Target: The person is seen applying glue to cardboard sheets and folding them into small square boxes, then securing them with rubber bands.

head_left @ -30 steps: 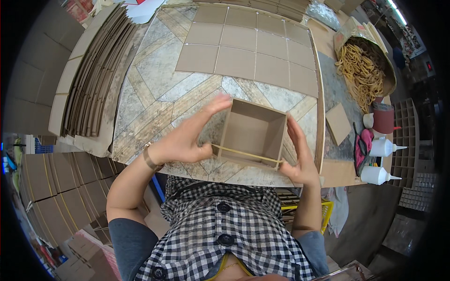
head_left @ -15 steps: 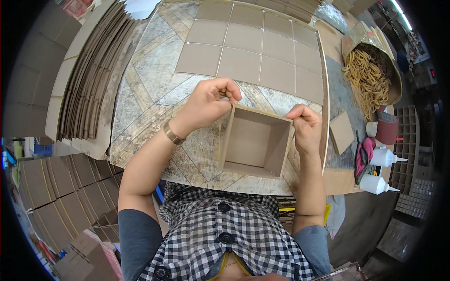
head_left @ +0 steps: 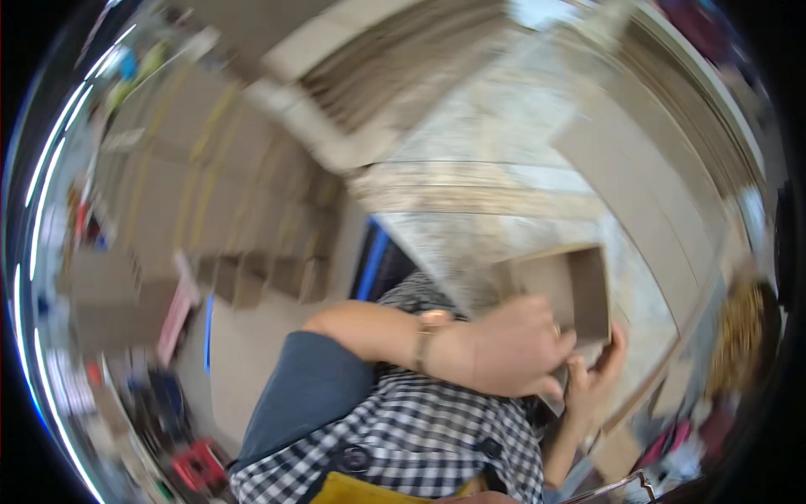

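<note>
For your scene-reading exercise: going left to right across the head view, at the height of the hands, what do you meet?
Blue sleeve → wristwatch → left hand → right hand → blurred heap of tan strips. The cardboard box sits just above both hands.

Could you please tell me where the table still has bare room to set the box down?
Bare marble tabletop shows between the cardboard stack and the flat cardboard sheet. It is crowded where the left hand and right hand hold the box.
</note>
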Demonstrator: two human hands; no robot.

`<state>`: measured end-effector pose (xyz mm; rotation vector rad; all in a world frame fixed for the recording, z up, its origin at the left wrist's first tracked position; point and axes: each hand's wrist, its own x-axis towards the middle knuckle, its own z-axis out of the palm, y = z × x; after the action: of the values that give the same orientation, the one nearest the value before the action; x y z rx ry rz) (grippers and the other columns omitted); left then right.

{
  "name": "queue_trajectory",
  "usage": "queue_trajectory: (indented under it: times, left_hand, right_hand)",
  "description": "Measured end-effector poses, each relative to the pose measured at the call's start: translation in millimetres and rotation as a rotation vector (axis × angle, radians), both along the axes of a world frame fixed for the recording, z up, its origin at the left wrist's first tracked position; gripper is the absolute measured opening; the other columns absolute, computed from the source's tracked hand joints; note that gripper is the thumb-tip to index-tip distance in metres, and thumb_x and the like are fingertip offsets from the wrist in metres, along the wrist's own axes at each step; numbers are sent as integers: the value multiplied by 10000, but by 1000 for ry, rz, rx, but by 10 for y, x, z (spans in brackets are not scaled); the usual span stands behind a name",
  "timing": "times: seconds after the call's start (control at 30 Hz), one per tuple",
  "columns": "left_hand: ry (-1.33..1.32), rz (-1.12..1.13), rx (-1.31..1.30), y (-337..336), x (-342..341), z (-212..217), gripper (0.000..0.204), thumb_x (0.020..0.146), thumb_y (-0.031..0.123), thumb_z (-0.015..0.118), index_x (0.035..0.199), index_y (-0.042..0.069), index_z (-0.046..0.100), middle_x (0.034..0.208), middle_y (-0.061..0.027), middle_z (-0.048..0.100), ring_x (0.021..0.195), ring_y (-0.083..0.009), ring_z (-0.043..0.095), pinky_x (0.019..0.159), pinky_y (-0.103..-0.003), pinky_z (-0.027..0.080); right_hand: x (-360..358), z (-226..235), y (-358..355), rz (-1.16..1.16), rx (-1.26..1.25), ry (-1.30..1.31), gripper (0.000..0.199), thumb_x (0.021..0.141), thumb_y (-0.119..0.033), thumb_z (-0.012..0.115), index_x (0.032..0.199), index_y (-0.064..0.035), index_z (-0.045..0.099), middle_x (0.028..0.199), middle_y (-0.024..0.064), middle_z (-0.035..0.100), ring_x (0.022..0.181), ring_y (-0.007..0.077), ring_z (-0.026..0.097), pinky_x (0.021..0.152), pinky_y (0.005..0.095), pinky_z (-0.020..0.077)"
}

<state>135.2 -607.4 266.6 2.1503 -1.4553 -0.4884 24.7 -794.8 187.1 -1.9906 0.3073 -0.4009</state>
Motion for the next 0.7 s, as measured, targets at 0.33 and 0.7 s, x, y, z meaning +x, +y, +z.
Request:
queue_trajectory:
  times: [0.33,0.7]
  left_hand:
    - [210,944,-73,2339,-1045,85,142,797,168,684,902,79,650,764,-68,655,686,-211,613,589,-302,435]
    - [99,1956,373,4106,-1925,-1818,198,785,230,678,877,61,629,757,-186,628,745,-374,605,652,-439,470]
  right_hand:
    - [340,21,929,631,129,-44,521,826,-224,690,1214,57,486,1093,168,580,986,261,577,884,366,452]
    - [508,28,962,735,-105,198,253,872,-147,617,1048,28,568,954,156,593,832,259,568,748,329,455]
